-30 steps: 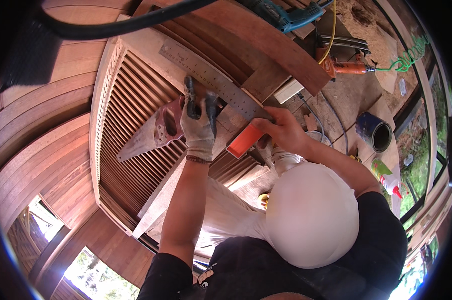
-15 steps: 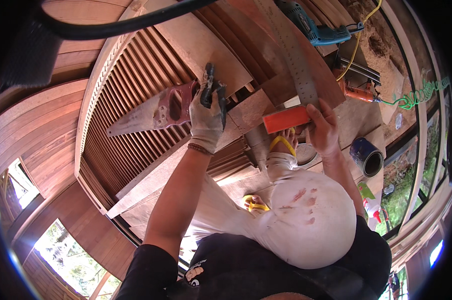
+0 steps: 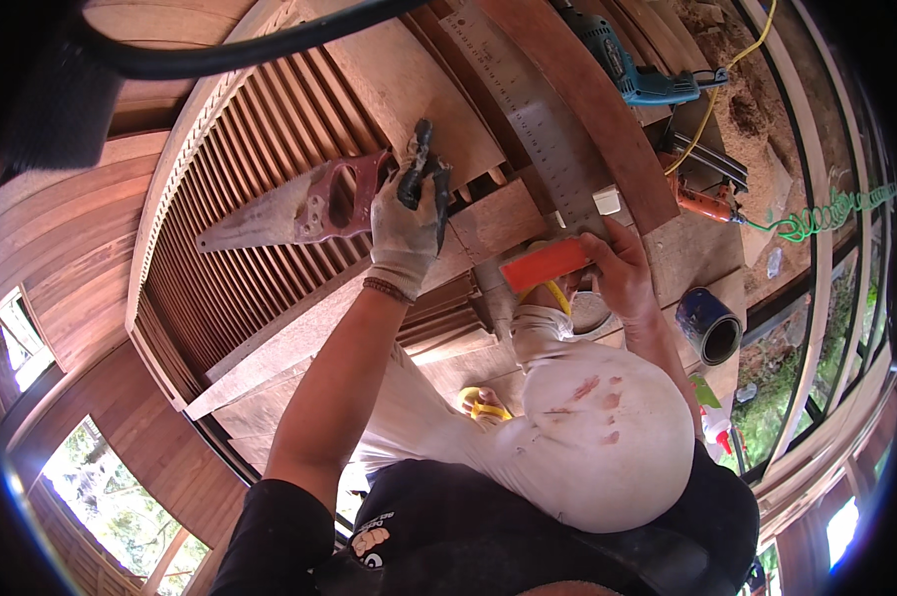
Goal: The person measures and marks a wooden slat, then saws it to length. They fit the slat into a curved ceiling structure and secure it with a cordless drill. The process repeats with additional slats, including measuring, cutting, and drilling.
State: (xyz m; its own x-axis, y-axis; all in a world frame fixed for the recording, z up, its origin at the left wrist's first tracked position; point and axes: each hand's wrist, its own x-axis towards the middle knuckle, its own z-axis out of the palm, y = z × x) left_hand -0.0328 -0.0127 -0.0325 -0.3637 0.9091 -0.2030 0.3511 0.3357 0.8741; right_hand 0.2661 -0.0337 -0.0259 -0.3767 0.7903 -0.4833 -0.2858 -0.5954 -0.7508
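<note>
My left hand, in a grey glove with dark finger parts, rests fingers apart at a wooden board, beside the maroon handle of a hand saw lying on a slatted wooden panel. My bare right hand grips the orange stock of a large steel square. Its perforated blade runs away from me along dark wooden strips, next to a curved reddish board. My feet in yellow sandals show below.
A teal power tool and orange tool with a green coiled hose lie at upper right. A dark blue can and glue bottle sit at right. Curved wooden panelling surrounds the work at left.
The square has swung clockwise and moved right, off the board by my left hand, onto the strips beside it. My right hand moved right with it; my left hand shifted slightly right.
</note>
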